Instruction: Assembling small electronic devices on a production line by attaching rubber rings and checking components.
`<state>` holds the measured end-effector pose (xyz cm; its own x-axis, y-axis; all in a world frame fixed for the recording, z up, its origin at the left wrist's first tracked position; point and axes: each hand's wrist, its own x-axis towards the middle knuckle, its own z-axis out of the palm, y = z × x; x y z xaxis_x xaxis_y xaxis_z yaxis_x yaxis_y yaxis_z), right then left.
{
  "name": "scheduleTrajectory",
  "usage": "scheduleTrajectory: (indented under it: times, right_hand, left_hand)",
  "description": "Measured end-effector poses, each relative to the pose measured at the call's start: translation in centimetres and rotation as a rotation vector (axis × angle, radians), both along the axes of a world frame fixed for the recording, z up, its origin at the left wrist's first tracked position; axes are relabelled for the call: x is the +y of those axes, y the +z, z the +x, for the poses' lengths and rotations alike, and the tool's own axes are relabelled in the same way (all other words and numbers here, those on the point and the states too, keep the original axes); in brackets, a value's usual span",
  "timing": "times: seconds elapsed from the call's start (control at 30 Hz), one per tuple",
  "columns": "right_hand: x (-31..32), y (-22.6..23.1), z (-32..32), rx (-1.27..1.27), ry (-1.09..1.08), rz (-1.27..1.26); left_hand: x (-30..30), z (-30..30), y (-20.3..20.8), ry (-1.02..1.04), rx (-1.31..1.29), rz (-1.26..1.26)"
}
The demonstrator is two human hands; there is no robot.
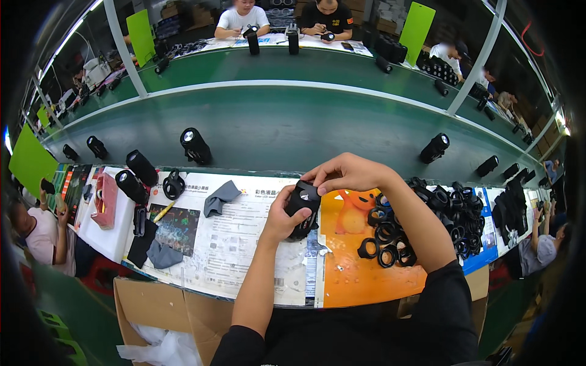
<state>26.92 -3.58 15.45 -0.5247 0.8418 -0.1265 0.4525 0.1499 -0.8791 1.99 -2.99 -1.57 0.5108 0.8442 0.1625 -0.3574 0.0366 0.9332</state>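
Observation:
A black cylindrical speaker (304, 199) stands tilted over the white printed sheet in front of me. My left hand (282, 218) is wrapped round its side, thumb across the front. At the speaker's top end, the bent fingers of my right hand (347, 173) pinch the rim; whether a separate small part is between them is hidden. To the right, several black rings (391, 235) lie loose on an orange sheet (360, 283), beside a larger heap of black ring parts (462, 229). A grey cloth (221, 199) lies left of my left hand.
Further left are two black speakers (132, 186), a yellow pen (163, 211), a second grey cloth (163, 254) and a white foam tray (116, 235). Beyond the bench, a green conveyor (317, 122) carries more speakers (435, 148). A cardboard box (149, 302) sits below. Other people work around.

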Motion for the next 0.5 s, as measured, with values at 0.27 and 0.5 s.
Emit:
scheduleTrajectory:
  times: [0.27,0.5]
  right_hand:
    - [-0.3,1.2,-1.0,-0.208,0.086,0.171]
    - [-0.5,2.0,-1.9,-0.336,0.141,0.309]
  left_hand:
    - [-0.1,-0.2,1.1,-0.052,0.013,-0.005]
    - [0.1,-0.2,0.5,-0.056,0.024,0.024]
